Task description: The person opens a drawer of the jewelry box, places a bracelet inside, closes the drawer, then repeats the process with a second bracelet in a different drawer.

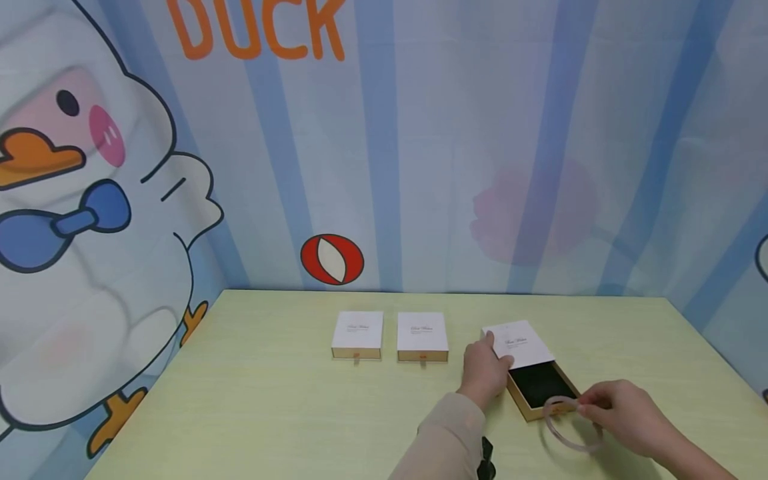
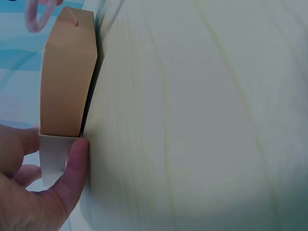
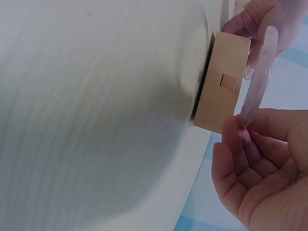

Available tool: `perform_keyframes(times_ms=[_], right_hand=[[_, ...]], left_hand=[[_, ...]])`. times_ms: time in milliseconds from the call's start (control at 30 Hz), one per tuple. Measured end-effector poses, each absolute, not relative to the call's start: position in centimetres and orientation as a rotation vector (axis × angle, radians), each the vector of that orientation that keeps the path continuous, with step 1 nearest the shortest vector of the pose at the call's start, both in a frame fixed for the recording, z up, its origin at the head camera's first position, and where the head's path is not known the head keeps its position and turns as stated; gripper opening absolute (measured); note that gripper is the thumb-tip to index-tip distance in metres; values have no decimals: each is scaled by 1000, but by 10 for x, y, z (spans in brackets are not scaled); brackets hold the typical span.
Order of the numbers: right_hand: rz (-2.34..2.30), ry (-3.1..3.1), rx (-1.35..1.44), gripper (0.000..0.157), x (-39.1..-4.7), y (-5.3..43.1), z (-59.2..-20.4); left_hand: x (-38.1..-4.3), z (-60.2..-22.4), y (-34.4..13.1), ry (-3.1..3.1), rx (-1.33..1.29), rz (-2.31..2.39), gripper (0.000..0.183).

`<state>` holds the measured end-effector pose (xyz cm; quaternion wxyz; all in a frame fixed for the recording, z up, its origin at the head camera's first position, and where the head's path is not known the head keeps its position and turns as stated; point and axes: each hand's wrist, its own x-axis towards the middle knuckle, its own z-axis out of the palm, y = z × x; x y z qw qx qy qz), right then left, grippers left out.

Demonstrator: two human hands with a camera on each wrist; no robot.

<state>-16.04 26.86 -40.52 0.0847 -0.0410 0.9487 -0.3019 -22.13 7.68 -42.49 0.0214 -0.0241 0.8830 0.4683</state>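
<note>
A white-and-gold drawer box lies at an angle on the right of the table, its white sleeve [image 1: 521, 343] pushed back from the gold drawer [image 1: 525, 404]. Black lining [image 1: 543, 385] shows inside the drawer. My left hand [image 1: 485, 370] grips the sleeve, thumb and fingers on opposite sides of it in the left wrist view. With thumb and index finger, my right hand [image 1: 627, 415] pinches a pale pink, translucent bangle [image 3: 260, 79] by its edge. The bangle is held in front of the drawer's front end, overlapping it in the head view. A small ribbon tab [image 3: 228, 82] marks that end.
Two closed boxes of the same kind, a left one [image 1: 357, 333] and a right one [image 1: 423, 335], stand farther back, left of my hands. Behind the pale wood-grain table [image 1: 270, 400] hangs a blue striped cloth [image 1: 420, 147] with a printed duck.
</note>
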Motion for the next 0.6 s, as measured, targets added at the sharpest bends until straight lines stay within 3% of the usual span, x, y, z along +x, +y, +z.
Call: perform_keyframes(times_ms=[600], right_hand=[[-929, 2829, -57, 19, -163, 269, -404]], left_hand=[[-221, -426, 76, 2753, -65, 1444, 56]])
